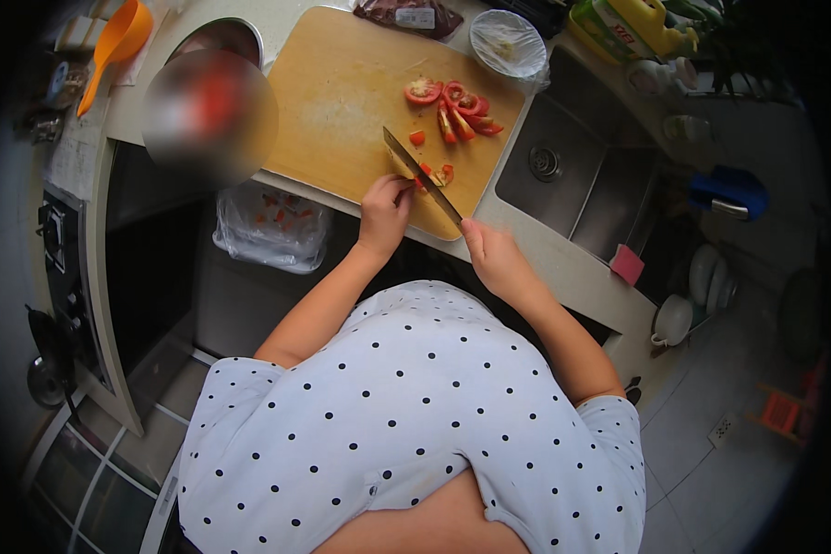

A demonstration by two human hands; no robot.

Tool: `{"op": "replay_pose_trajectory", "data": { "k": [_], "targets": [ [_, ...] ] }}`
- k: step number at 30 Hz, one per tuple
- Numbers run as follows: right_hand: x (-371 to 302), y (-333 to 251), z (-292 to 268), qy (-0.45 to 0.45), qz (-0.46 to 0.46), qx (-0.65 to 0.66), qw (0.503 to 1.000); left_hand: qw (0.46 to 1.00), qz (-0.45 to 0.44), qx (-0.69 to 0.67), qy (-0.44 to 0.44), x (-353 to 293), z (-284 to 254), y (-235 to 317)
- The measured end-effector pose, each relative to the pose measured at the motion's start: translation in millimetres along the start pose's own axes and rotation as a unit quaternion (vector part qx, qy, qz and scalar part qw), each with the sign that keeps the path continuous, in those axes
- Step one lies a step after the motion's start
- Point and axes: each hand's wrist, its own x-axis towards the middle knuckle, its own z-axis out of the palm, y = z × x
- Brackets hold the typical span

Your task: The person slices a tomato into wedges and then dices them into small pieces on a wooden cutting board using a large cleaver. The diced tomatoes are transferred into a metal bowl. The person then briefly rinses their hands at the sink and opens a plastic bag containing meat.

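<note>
My right hand [496, 256] is closed round the handle of a kitchen knife [419, 173], its blade slanting up and left over the wooden cutting board [332, 102]. Left of the blade, my left hand [385, 210] has its fingers bent and pressed against a small red tomato piece [419, 182], partly hidden by the knife. Just right of the blade lies another cut tomato piece [445, 174]. A small tomato chunk [416, 138] sits farther up the board. Beyond it are several tomato slices and wedges [457, 109] grouped near the board's right side.
A metal bowl [214, 39] stands left of the board, beside a blurred round patch with red in it. A bag-lined bin [272, 242] with scraps is below the counter edge. Right are the sink [545, 138], a plastic-covered bowl [506, 42] and a pink sponge [627, 264].
</note>
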Motion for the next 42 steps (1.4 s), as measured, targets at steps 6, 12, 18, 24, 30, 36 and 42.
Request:
{"op": "replay_pose_trajectory", "data": {
  "k": [6, 12, 18, 24, 30, 36, 42],
  "targets": [
    [29, 2, 31, 0.064, -0.047, 0.002, 0.997, 0.998, 0.007, 0.042, -0.050, -3, 1, -3],
    [48, -5, 34, 0.087, -0.075, 0.039, 0.993, 0.998, -0.005, 0.026, -0.059, -2, 2, -7],
    [-24, 21, 7, 0.127, -0.004, 0.057, 0.990, 0.978, 0.184, 0.076, -0.059, 49, 3, -1],
    [-64, 88, 20, 0.064, 0.176, 0.298, 0.936, 0.984, 0.140, -0.021, -0.109, 38, 13, -11],
    [-48, 114, 40, 0.037, 0.176, 0.510, 0.841, 0.994, 0.105, -0.013, 0.007, 34, 32, 0],
    [-21, 108, 75, 0.004, 0.153, 0.539, 0.828, 0.994, 0.061, -0.067, 0.068, 17, 61, 10],
    [-8, 87, 85, -0.060, 0.140, 0.551, 0.821, 0.991, 0.063, -0.075, 0.089, 19, 51, 11]
  ]
}}
